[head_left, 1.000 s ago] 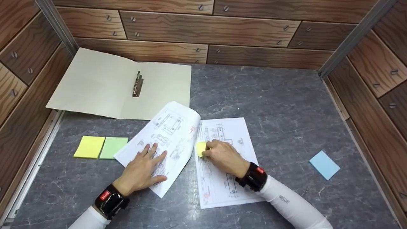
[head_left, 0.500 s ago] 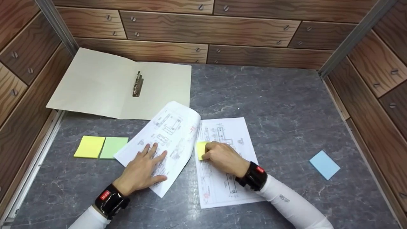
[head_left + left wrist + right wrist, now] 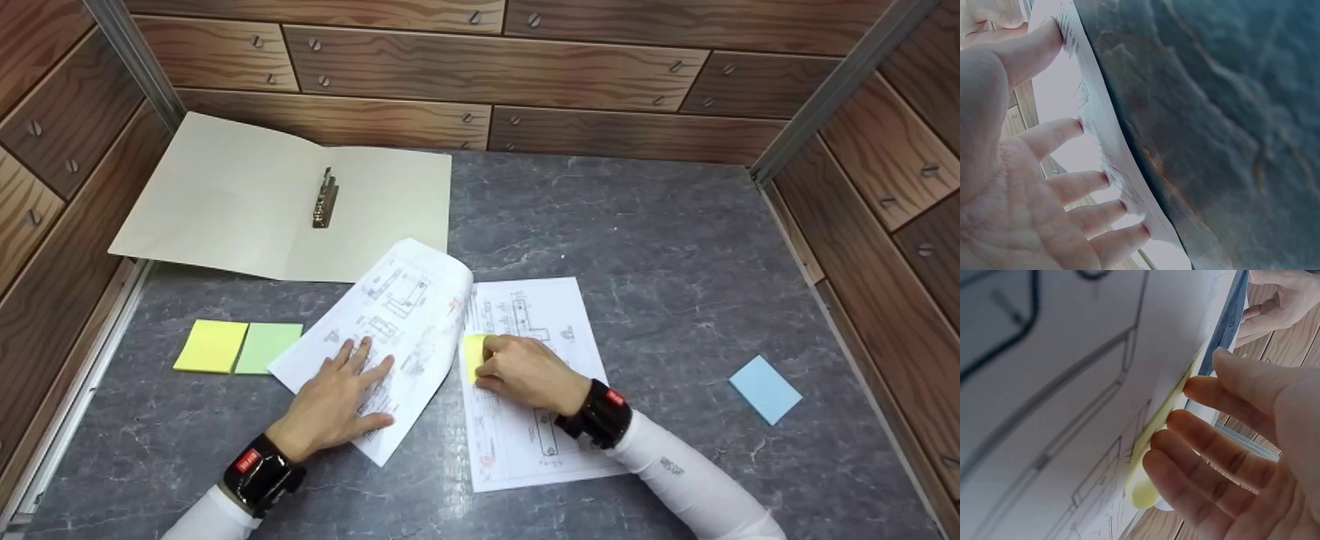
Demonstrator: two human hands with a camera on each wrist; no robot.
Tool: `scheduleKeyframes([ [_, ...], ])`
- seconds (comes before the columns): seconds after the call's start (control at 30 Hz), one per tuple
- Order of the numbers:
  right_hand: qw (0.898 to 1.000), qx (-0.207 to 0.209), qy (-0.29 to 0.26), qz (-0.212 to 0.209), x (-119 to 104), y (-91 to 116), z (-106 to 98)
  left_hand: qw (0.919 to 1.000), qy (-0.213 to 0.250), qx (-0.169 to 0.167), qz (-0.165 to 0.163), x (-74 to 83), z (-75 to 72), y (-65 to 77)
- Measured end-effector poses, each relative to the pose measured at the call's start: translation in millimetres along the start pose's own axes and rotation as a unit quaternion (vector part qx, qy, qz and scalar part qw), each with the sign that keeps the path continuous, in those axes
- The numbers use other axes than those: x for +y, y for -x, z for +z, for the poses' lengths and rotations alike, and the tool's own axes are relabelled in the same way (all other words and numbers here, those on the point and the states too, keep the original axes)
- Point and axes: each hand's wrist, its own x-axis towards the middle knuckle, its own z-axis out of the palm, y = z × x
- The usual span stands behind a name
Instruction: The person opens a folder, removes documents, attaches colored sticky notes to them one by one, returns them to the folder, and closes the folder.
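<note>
My left hand [image 3: 330, 405] lies with spread fingers on a printed sheet of technical drawings [image 3: 401, 330], holding it flat; in the left wrist view its fingertips [image 3: 1075, 126] touch the paper. The sheet bows up along its right side. Beside it lies another sheet of drawings [image 3: 577, 442]. On that sheet's left edge is a yellow sticky note [image 3: 474, 356], partly hidden by my right hand [image 3: 532, 375]. In the right wrist view, gently bent fingertips [image 3: 1157, 464] press along the note [image 3: 1143, 486], whose near end lifts off the paper. The thumb [image 3: 1235, 371] stays off the note.
A cream folder [image 3: 217, 187] with a metal clip [image 3: 325, 199] lies spread at the back left. A yellow pad [image 3: 212, 346] and a green pad [image 3: 264, 349] of sticky notes sit at left, a blue one [image 3: 765, 388] at right. Wood-patterned walls [image 3: 480, 67] enclose the table.
My right hand has slid slightly down along the yellow sticky note, and more of the note shows. The left hand and its sheet stay in place.
</note>
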Motion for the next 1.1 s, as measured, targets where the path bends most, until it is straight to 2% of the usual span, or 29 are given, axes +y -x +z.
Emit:
scheduleKeyframes([
  [0.47, 1.000, 0.016, 0.014, -0.016, 2.8, -11.3, 1.4, 1.0000, 0.004, -0.003, -0.006, 0.0, 0.8, 0.8],
  [1.1, 1.000, -0.016, 0.008, 0.001, 6.0, -15.5, 1.4, 1.0000, 0.002, 0.003, -0.003, 0.1, 0.5, 0.5],
])
